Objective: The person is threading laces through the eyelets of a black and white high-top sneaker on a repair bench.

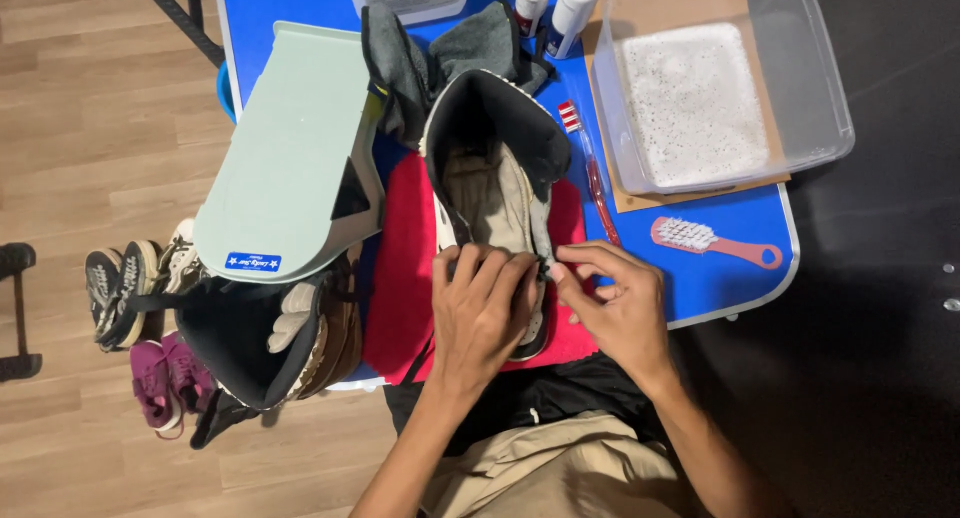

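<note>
Two hands are busy on one shoe [490, 193]. It is a tall shoe, dark and cream, lying on a red cloth [400, 278] near the front edge of the blue surface [740, 223]. Its open top points to the back edge and its toe points to the person.

The left hand [480, 313] lies flat over the toe end, with its fingers [490, 273] curled and pressed down on the shoe. The right hand [620, 308] is just beside it. Its thumb and first finger are pinching something small at the side of the shoe, maybe a lace end or an edge. It is too small to tell which.

What could go wrong? The toe sits close to the front edge. A hard tug could make the shoe slide on the cloth and drop into the person's lap. The small bit could also slip out of the pinch.

A red toothbrush [590, 168] lies right beside the shoe, and a pink brush [710, 240] lies near the right corner. An elbow bump could knock them to the floor. A clear tub [800, 88] with white foamy stuff sits at the back right corner. A push could spill it.

Another dark shoe [260, 343] hangs over the left edge, under a pale green board [290, 148]. A nudge could make both fall.
</note>
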